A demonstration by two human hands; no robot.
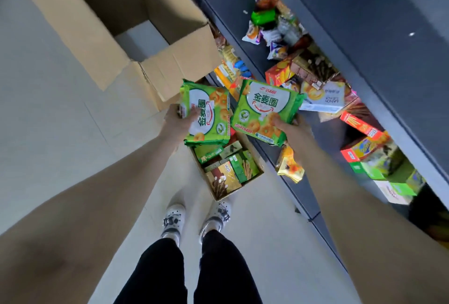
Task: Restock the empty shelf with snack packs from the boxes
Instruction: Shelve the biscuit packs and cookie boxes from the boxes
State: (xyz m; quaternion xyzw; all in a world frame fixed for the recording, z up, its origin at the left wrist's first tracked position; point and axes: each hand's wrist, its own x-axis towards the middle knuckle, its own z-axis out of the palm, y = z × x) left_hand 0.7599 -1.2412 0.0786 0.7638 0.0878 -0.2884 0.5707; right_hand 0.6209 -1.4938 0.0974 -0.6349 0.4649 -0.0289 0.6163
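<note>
Several green plastic snack packs (264, 107) are pinched in the left hand (176, 120) and right hand (292, 131); the dark metal shelf (230, 4) at right is part-stocked, the near brown cardboard box (228, 193) unemptied.

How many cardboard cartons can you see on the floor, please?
2. A large open carton lies at upper left beside the shelf; a small carton of snack boxes stands near the shoes, its far end hidden behind the held green packs. More may be out of view.

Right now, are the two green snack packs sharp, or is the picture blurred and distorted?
Head view: both green snack packs are fairly sharp; the large open brown cardboard box is motion-smeared; the wide lens stretches both forearms near the corners.
</note>
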